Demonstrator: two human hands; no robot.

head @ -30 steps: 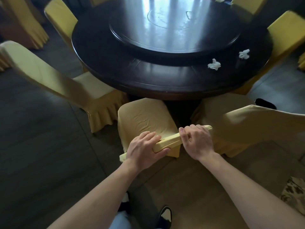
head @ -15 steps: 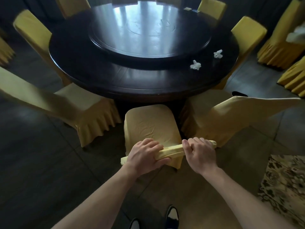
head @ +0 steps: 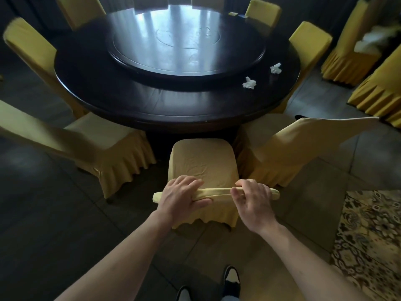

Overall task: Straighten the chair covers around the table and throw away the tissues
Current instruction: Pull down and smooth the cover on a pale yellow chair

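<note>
A chair in a yellow chair cover (head: 202,161) stands right in front of me, tucked under the dark round table (head: 104,98). My left hand (head: 184,197) grips the left part of the cover's top edge (head: 219,191). My right hand (head: 252,199) rests on the right part with its fingers loosening over the edge. Two crumpled white tissues lie on the table's right side: one tissue (head: 249,83) nearer me, the other tissue (head: 276,68) further back.
Yellow-covered chairs ring the table: one at my left (head: 102,144), one at my right (head: 282,146), several behind. More covered chairs (head: 377,92) stand at far right. A patterned rug (head: 368,242) lies at lower right. A lazy Susan (head: 186,42) tops the table.
The view has pulled back and levelled, so more of the table and chairs shows. Both hands stayed on the cover's top edge; the right hand's fingers have loosened.
</note>
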